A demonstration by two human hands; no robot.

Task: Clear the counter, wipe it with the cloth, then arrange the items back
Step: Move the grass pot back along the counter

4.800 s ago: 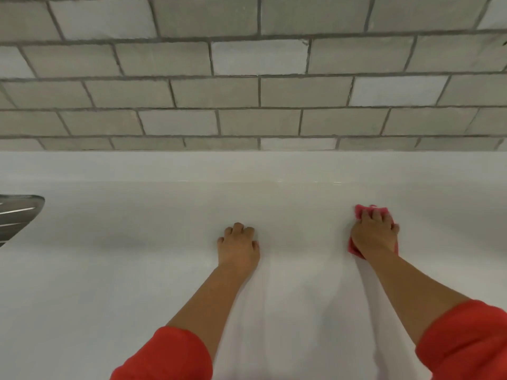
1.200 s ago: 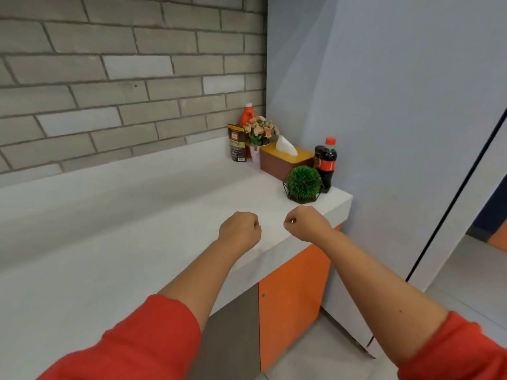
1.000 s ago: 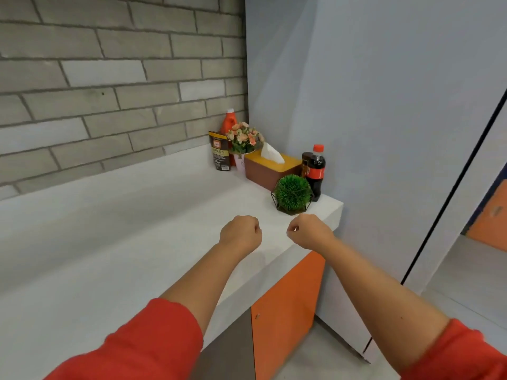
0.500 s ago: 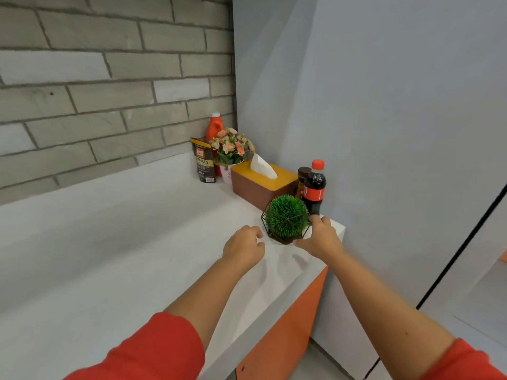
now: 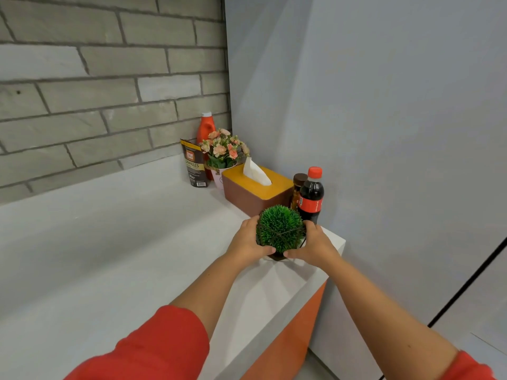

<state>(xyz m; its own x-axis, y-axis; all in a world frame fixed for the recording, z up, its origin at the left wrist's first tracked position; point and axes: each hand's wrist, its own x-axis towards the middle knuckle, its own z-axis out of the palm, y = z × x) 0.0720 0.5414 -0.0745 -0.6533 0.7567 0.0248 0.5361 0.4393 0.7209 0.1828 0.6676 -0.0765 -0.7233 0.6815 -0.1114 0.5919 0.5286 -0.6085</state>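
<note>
Two forearms in red sleeves reach forward over the bench (image 5: 109, 242).

The left hand (image 5: 247, 239) and right hand (image 5: 312, 245) cup the green ball plant (image 5: 279, 229) from opposite sides. The fingers (image 5: 251, 222) are curled round its dark wire holder, and the thumbs meet low on the near face. This symmetrical grip probably keeps the round, top-heavy piece level.

The plant sits near the front right corner of the bench, above the orange cabinet door (image 5: 288, 338). Whether its base is touching the surface cannot be determined.

Just behind the plant stand a cola bottle (image 5: 311, 198) and a brown-lidded jar (image 5: 299, 185). Beyond them are:
- a tissue box (image 5: 258, 193)
- a flower pot (image 5: 223, 154)
- a coffee pouch (image 5: 193, 165)
- a red bottle (image 5: 205, 127) in the wall corner

Grouping these things against the walls leaves the long bench surface free. The plant is the nearest item and blocks access to the rest, so it is the logical first piece to handle. The cloth is not in view.
</note>
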